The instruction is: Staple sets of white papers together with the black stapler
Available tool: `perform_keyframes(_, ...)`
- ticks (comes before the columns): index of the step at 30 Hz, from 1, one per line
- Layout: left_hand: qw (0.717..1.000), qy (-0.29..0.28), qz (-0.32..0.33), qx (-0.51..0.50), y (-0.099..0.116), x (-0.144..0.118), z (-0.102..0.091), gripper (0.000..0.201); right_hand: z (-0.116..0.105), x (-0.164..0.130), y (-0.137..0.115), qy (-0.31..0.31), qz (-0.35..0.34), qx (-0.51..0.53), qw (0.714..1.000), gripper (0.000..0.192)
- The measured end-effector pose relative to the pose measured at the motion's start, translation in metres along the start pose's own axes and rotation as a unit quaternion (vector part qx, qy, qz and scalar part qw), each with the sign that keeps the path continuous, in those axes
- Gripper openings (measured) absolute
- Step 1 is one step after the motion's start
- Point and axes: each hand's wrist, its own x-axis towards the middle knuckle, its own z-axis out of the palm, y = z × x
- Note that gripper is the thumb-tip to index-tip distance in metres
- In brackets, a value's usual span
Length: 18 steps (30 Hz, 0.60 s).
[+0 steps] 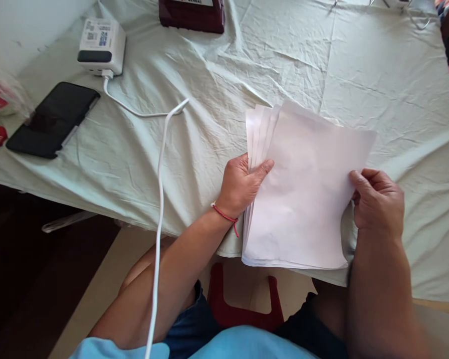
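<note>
A stack of white paper sheets is held up at the table's front edge, its left edges fanned apart. My left hand grips the stack's left side, thumb on top and the other fingers hidden beneath. A red string bracelet circles that wrist. On the opposite side my right hand pinches the right edge of the paper between thumb and curled fingers. Whether it holds one sheet or more cannot be made out. The top sheet looks blank and slightly wavy.
A pale green cloth covers the table. To the left lie a black phone and a white charger block, whose white cable runs over my left forearm. A dark red box stands at the back. Below is a red stool.
</note>
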Motion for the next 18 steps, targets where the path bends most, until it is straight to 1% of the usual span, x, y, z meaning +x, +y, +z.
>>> perform_keyframes(2,1.000,0.012,0.010,-0.012,-0.002,0.001,-0.001,0.035,-0.002,0.001,0.004,-0.036,0.009,-0.011,0.999,0.039)
perform_keyframes(5,0.998,0.024,0.021,-0.045,-0.006,0.004,-0.001,0.035,-0.005,0.002,0.007,-0.081,0.021,0.003,0.997,0.051)
perform_keyframes(8,0.996,0.034,0.014,-0.080,-0.008,0.006,0.000,0.038,-0.006,0.001,0.005,-0.124,0.031,-0.012,0.992,0.056)
perform_keyframes(10,0.993,0.048,0.008,-0.107,-0.007,0.009,0.000,0.039,-0.008,0.000,0.003,-0.164,0.046,-0.026,0.985,0.059)
perform_keyframes(12,0.987,0.073,-0.001,-0.141,-0.005,0.013,-0.002,0.040,-0.011,-0.001,0.001,-0.206,0.075,-0.028,0.975,0.057)
perform_keyframes(15,0.971,0.128,-0.014,-0.202,-0.005,0.024,-0.010,0.047,-0.016,-0.002,0.001,-0.265,0.122,-0.028,0.956,0.048)
perform_keyframes(17,0.959,0.158,-0.017,-0.237,-0.007,0.031,-0.015,0.050,-0.017,-0.005,0.001,-0.284,0.130,-0.018,0.950,0.048)
perform_keyframes(18,0.954,0.168,-0.019,-0.247,-0.008,0.033,-0.017,0.049,-0.016,-0.007,0.001,-0.283,0.123,-0.007,0.951,0.051)
